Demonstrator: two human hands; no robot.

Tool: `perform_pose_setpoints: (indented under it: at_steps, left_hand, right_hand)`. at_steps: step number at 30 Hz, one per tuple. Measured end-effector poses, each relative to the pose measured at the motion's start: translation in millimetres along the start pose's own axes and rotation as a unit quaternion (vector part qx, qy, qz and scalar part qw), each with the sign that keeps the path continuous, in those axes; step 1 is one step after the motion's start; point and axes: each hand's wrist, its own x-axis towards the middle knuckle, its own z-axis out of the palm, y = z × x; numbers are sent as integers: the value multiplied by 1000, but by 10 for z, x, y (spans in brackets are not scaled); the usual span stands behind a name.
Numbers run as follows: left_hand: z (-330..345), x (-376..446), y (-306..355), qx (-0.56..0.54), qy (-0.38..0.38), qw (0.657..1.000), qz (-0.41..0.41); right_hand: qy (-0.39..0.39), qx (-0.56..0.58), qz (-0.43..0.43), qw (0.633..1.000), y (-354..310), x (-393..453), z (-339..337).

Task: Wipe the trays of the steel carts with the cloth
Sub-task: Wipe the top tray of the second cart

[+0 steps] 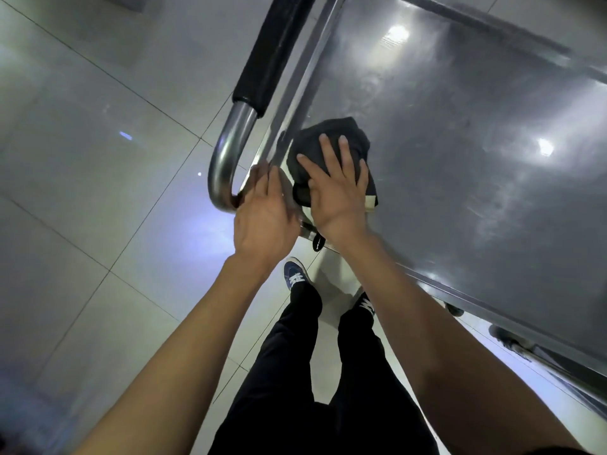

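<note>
A steel cart's top tray (460, 133) fills the upper right, its surface streaked and shiny. A dark folded cloth (308, 149) lies in the tray's near-left corner. My right hand (335, 192) presses flat on the cloth, fingers spread over it. My left hand (262, 218) rests on the tray's corner rim, beside the bent end of the cart's steel handle (230, 159), fingers together and partly blurred.
The cart handle carries a black foam grip (272, 50) along the tray's left side. Grey floor tiles (98, 192) spread to the left. My legs and blue shoes (295, 274) stand below the tray's edge. A cart wheel (502, 336) shows at lower right.
</note>
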Motion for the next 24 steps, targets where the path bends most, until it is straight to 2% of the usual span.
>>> perform_pose_setpoints:
  at_steps: [5, 9, 16, 19, 24]
  left_hand:
    - [-15, 32, -17, -16, -5, 1000, -12]
    - [-30, 8, 29, 3, 0, 1000, -5]
    - [-7, -70, 192, 37, 19, 999, 17]
    - [171, -230, 500, 72, 8, 995, 72]
    - [587, -604, 1146, 94, -16, 988, 119]
  right_hand:
    - [-27, 49, -41, 998, -204, 131, -52]
    - [-35, 40, -61, 997, 2, 13, -122]
    - [25, 36, -9, 999, 902, -627, -222]
    - [36, 32, 2, 999, 1289, -881, -293]
    - [49, 15, 14, 999, 1834, -1279, -395]
